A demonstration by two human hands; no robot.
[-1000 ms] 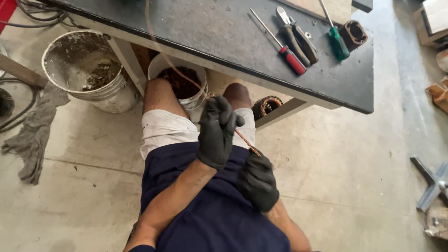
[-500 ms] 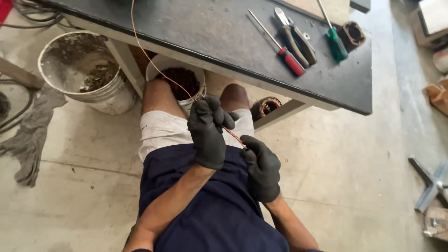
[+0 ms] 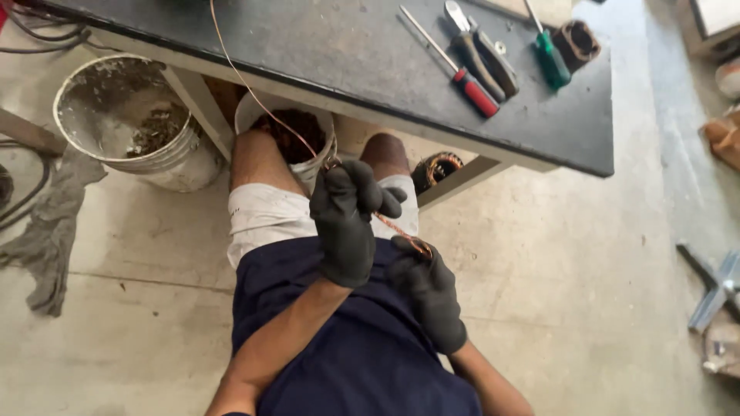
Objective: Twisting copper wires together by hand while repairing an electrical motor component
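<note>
Both my hands wear dark gloves and hold a thin copper wire (image 3: 254, 88) over my lap. My left hand (image 3: 347, 219) grips the wire higher up, near my knees. My right hand (image 3: 428, 289) pinches the wire's lower end close to my body. The wire runs taut from my hands up and to the left, across the dark table (image 3: 324, 46) and out of the top of the view. Between my knees stands a white bucket (image 3: 254, 112) with tangled copper wire inside.
On the table's right part lie a red-handled screwdriver (image 3: 470, 85), pliers (image 3: 482, 50), a green-handled screwdriver (image 3: 551, 58) and a small motor stator (image 3: 578, 42). A dirty white bucket (image 3: 123, 127) and grey rag (image 3: 46, 231) are at left. Another stator (image 3: 435, 169) sits under the table.
My hands have shifted a little along the wire, the left one rising slightly toward the knees while the right stays low. The wire has stayed taut.
</note>
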